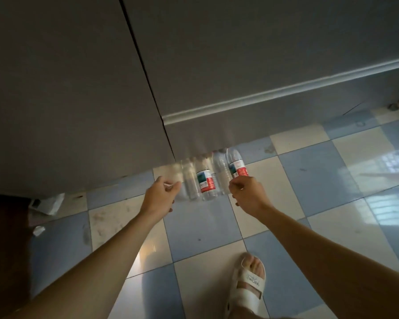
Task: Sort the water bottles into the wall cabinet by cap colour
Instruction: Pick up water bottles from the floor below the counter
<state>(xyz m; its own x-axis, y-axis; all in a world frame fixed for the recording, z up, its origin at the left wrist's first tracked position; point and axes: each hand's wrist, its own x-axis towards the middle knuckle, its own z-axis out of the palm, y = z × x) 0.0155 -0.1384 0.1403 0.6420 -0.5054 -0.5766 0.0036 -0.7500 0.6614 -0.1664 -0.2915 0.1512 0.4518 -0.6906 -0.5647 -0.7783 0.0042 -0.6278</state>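
**Checkered floor under grey panels**

Blue and cream tiles (200, 224) are covering the floor, scuffed in places and reflecting bright window light at the right. Grey cabinet fronts (67, 88) are filling the upper view, a dark seam (145, 74) and pale moulding (274, 93) running across them.

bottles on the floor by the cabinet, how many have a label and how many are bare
Labelled bottles (red, white and green label): 2, one mid-row and one at the right end.
Bare clear bottles: at least 3, such as and; the left end is blurred.
Total: at least 5.
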